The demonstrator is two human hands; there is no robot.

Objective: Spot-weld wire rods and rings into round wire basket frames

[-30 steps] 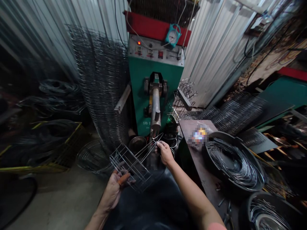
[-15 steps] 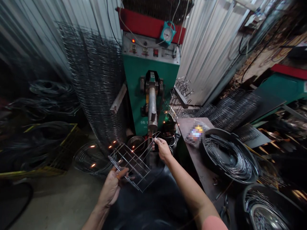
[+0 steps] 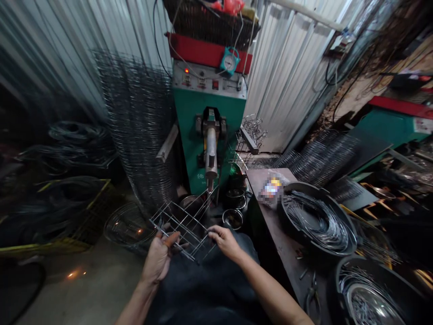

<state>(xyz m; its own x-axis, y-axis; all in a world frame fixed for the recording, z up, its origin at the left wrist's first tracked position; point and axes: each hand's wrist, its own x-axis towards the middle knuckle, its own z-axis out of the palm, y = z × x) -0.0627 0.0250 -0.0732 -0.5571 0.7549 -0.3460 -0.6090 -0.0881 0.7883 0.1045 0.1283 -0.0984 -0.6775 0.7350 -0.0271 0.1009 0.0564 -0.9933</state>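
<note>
Wire rack (image 3: 182, 228) is hanging between the left hand (image 3: 157, 259) and the right hand (image 3: 225, 241), its far corner reaching up just under the electrode arm (image 3: 211, 151) of a green spot-welding machine (image 3: 187, 135). The left hand is closing around the rack's near wires, while the right hand is pinching its other side. Beyond the right hand, a steel bench (image 3: 267, 221) is carrying a black tub of coiled wire (image 3: 316, 221).

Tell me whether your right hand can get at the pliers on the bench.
Probably yes. The right hand is on the welded wire rack and would likely have to let go first. No object visibly blocks the way to the pliers on the bench; the black tub sits farther along.
</note>
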